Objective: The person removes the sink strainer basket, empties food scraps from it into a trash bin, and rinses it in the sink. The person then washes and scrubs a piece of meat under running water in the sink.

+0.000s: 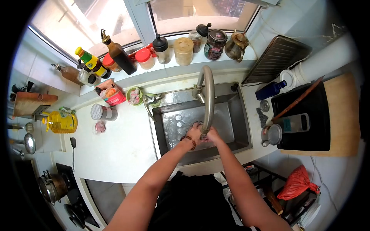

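Both hands are down in the metal sink (227,111), beneath the curved faucet (209,88). My left hand (194,133), with a beaded bracelet (189,141) at its wrist, has its fingers curled around something small. Close beside it, my right hand (212,135) is closed in the same way. A dark rounded edge shows by the left fingers and something pinkish lies under the hands, but the faucet and fingers hide what they hold. White foam (178,121) sits in the water to the left of the hands.
Left of the sink stand a grey canister (104,112), an oil jug (63,122) and a small green bowl (135,96) with pinkish pieces. Bottles and jars line the windowsill (169,70). At right are a black board (304,107), a metal mug (274,134) and a blue bottle (271,89).
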`<state>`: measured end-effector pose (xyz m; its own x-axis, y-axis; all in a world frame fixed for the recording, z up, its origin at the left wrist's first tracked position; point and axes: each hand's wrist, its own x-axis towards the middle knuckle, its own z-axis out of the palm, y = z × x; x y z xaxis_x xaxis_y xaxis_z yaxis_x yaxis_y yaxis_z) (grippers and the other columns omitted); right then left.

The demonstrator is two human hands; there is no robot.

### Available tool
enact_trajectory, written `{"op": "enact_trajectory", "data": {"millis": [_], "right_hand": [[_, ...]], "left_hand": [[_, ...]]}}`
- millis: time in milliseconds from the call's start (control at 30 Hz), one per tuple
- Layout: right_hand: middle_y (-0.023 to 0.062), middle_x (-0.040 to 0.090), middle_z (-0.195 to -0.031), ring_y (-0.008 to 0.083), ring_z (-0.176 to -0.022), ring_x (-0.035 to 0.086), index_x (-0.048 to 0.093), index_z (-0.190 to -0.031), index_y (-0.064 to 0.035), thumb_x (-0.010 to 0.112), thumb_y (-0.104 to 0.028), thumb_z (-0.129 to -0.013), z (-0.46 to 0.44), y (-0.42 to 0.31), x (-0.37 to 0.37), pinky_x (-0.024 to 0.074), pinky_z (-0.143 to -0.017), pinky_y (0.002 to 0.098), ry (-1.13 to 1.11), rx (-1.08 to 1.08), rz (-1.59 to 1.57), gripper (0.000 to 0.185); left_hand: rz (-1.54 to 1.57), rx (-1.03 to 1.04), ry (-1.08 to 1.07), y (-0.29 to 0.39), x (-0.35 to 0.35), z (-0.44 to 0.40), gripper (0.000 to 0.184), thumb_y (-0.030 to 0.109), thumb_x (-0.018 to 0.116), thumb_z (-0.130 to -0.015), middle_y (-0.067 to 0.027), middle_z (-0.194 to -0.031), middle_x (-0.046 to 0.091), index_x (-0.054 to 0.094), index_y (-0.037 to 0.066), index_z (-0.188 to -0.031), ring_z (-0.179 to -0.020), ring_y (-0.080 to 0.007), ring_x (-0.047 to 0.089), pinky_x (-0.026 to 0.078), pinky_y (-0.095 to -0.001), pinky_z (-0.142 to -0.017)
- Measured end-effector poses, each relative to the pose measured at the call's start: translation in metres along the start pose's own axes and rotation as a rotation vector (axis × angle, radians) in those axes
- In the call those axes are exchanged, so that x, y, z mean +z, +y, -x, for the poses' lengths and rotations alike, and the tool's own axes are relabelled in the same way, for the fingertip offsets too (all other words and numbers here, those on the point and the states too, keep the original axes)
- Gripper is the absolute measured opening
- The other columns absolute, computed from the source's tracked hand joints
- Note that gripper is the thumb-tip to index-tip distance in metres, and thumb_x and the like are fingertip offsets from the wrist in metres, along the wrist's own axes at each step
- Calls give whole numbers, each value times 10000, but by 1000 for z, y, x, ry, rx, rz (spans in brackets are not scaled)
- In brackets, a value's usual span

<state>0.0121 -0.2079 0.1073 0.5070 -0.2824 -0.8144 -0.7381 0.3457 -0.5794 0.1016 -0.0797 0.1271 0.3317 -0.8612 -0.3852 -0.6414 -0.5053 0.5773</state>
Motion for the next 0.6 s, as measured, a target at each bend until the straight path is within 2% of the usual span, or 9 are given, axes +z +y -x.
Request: {"op": "enact_trajectory", "data": {"millis": [133, 167, 233, 267, 300, 333, 400, 533, 600], "right_hand": [[99, 610, -829, 203, -701, 618, 613, -1012, -66, 495, -298, -947, 4, 6, -18, 521, -587, 351, 26, -38, -271, 268], [99, 610, -829, 203, -701, 618, 613, -1012, -66, 495, -298, -947, 5, 9, -21, 521, -587, 351, 32, -37, -274, 268], [69, 604, -862, 198, -715, 588, 605, -1022, -79, 494, -212, -921, 4, 13, -26, 516, -683, 388, -343, -11, -413, 200], [69, 604, -862, 198, -715, 588, 605, -1022, -79, 494, -212, -921, 4, 16, -25, 516, -683, 388, -345, -8, -412, 200], [78, 614, -996, 209, -835, 605, 583, -1126, -101, 520, -256, -933, 4, 16, -22, 520, -743, 413, -340, -97, -396, 255], [87, 623, -1131, 220, -955, 622, 561, -1230, -123, 546, -300, -946, 4, 15, -21, 524, -804, 438, -334, -186, -381, 336], [71, 616, -1098, 210, -926, 614, 545, -1243, -117, 555, -298, -947, 6, 9, -21, 525, -787, 451, -292, -209, -403, 347], [49, 593, -1152, 207, -984, 596, 477, -1349, -131, 543, -398, -973, 6, -18, -18, 517, -822, 495, -321, -82, -201, 467], [41, 595, -1151, 209, -983, 598, 487, -1342, -131, 513, -426, -983, 9, -22, 2, 510, -841, 488, -281, -84, -167, 465]], "left_hand": [[-150, 174, 110, -2, 11, -15, 651, 147, 740, -744, -196, -1372, 446, 455, 104, -1327, -1180, -443, 526, 492, -424, -956], [-129, 124, 105, -6, 18, -23, 547, 194, 701, -787, -191, -1322, 505, 499, 100, -1287, -1143, -434, 558, 501, -417, -944], [-108, 73, 101, 1, 4, -27, 457, 241, 663, -829, -187, -1271, 564, 543, 96, -1246, -1105, -426, 589, 510, -410, -932], [47, -157, 18, 11, -12, -21, 367, 267, 616, -858, -181, -1189, 613, 588, 87, -1176, -1056, -409, 621, 524, -411, -904], [202, -388, -63, 17, -25, -17, 315, 293, 570, -887, -174, -1108, 662, 633, 77, -1107, -1006, -393, 652, 538, -412, -875], [203, -392, -60, 15, -29, -17, 315, 293, 570, -887, -174, -1108, 662, 633, 77, -1107, -1006, -393, 652, 538, -412, -875], [-160, -213, -130, 7, -34, -14, 292, 294, 549, -889, -183, -1022, 686, 673, 62, -1016, -964, -386, 669, 553, -421, -836], [-106, -217, -77, 1, -30, -2, 319, 100, 610, -843, -207, -1154, 639, 628, 36, -1154, -1044, -410, 640, 552, -455, -859], [88, -178, 156, 4, -23, 2, 344, 60, 661, -790, -220, -1145, 633, 634, 36, -1133, -1049, -437, 619, 545, -473, -869]]}}
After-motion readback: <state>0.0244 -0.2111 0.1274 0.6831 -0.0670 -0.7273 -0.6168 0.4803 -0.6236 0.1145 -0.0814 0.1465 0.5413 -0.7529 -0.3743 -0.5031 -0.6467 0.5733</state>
